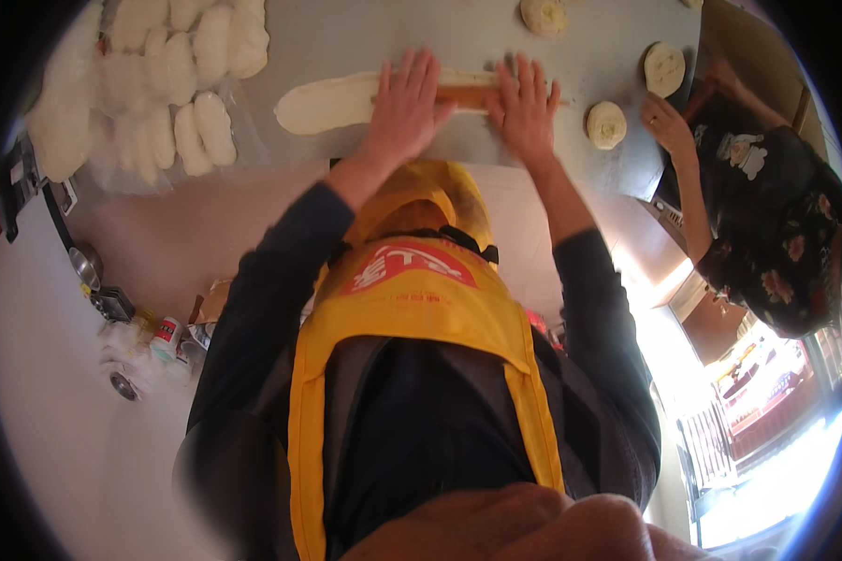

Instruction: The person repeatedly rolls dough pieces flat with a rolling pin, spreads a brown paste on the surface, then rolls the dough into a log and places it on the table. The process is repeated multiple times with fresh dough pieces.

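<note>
My left hand (407, 105) lies over a wooden rolling pin (467, 95), with its fingers stretched out past the far side. Farther right along the same pin is my right hand (526, 109), also laid across it, its fingers slightly apart and blurred. Beneath the pin spreads a long, thin strip of dough (323, 105), reaching out to the left on the metal worktop (456, 28). The parts of the pin under both palms are hidden.
Several pale dough pieces (207, 130) lie at the left, partly under clear plastic. Coiled dough rounds (606, 126) sit at the right. A co-worker's hand (666, 123) is beside another round (664, 69). The worktop's near edge runs just before my yellow apron (414, 308).
</note>
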